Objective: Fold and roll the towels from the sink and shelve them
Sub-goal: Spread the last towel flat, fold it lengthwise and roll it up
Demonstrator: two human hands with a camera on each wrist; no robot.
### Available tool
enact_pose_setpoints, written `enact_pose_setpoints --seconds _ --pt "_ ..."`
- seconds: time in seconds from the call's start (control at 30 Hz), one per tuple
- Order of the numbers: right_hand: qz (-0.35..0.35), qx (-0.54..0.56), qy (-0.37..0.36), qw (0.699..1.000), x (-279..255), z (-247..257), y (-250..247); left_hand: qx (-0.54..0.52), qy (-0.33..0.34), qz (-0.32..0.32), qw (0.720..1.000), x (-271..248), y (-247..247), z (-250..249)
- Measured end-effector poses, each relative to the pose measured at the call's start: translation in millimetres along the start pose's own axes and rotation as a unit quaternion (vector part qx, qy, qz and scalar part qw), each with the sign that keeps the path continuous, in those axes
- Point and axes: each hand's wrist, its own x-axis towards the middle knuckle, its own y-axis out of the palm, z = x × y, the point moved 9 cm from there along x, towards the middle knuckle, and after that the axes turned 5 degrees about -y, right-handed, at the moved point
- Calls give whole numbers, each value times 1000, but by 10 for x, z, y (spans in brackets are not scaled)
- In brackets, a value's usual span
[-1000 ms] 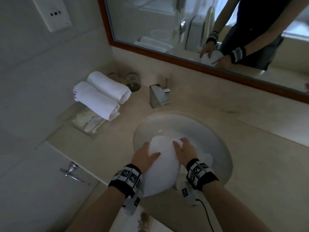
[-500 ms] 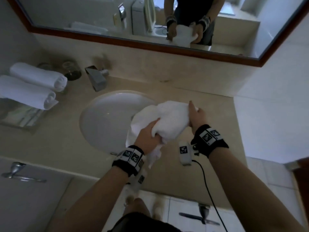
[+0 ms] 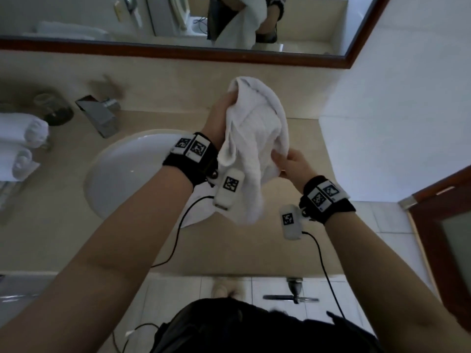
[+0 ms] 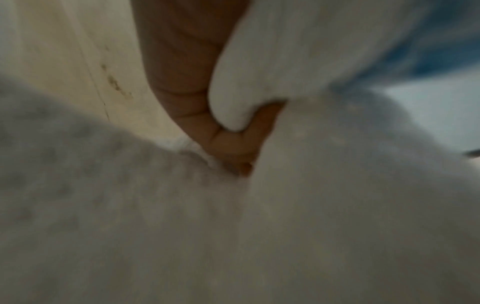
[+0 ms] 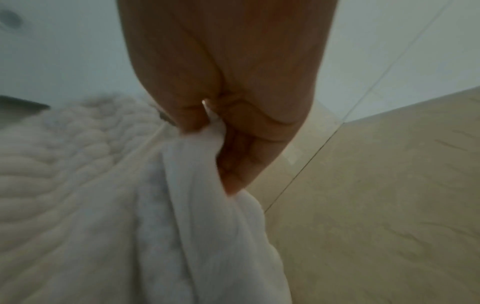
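A crumpled white towel (image 3: 254,138) hangs in the air above the right rim of the round white sink (image 3: 122,174). My left hand (image 3: 219,118) grips its upper part, with a bunch of cloth (image 4: 259,82) caught in the curled fingers. My right hand (image 3: 288,161) pinches a lower fold on the towel's right side; the right wrist view shows the towel (image 5: 202,185) squeezed between thumb and fingers. The towel's loose end droops toward me. Two rolled white towels (image 3: 23,141) lie at the far left on the counter.
A chrome faucet (image 3: 99,113) stands behind the sink, with a glass (image 3: 51,108) to its left. A wood-framed mirror (image 3: 178,19) runs along the back wall. The beige counter (image 3: 254,248) ends at a white wall on the right. A door (image 3: 446,225) is at the right edge.
The towel has come out of the sink basin and been lifted up and to the right. My left hand has risen to its top while my right has shifted to a lower fold.
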Motion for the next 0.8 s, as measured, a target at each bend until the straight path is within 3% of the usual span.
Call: enact_pose_setpoints --seconds 0.1,0.17,0.23,0.27,0.3,0.37,0.4,0.47,0.57,0.63,0.7,0.77,0.8 --pt "-40 74 33 996 -105 202 -162 107 23 -67 992 89 -306 -196" --pt "-46 243 20 969 -246 402 -247 141 52 -93 984 215 -509 -334" --pt "-86 357 12 930 -312 508 -465 22 26 -40 999 284 -517 -312" --pt "-123 346 20 930 -241 444 -600 -45 15 -38 998 336 -579 -260" --pt "-169 287 38 942 -178 361 -722 -66 10 -47 997 381 -633 -188" --pt "-242 34 103 964 -12 30 -997 117 -9 -82 990 465 -703 54" --pt "-253 -83 129 955 51 -121 -1081 199 -24 -105 974 532 -785 260" --pt "-201 -248 172 932 128 -369 -981 265 -126 -111 950 574 -881 802" --pt "-103 -340 193 915 106 -645 -612 261 -234 -69 934 534 -892 1419" --pt "-63 -400 198 892 117 -780 -463 340 -213 -29 916 575 -869 1578" --pt "-56 -461 205 862 159 -881 -441 477 -172 -29 862 635 -914 1624" --pt "-49 -443 229 865 207 -939 -458 567 -143 -42 810 685 -911 1577" --pt "-43 -419 241 874 241 -956 -485 587 -134 -43 797 731 -912 1540"
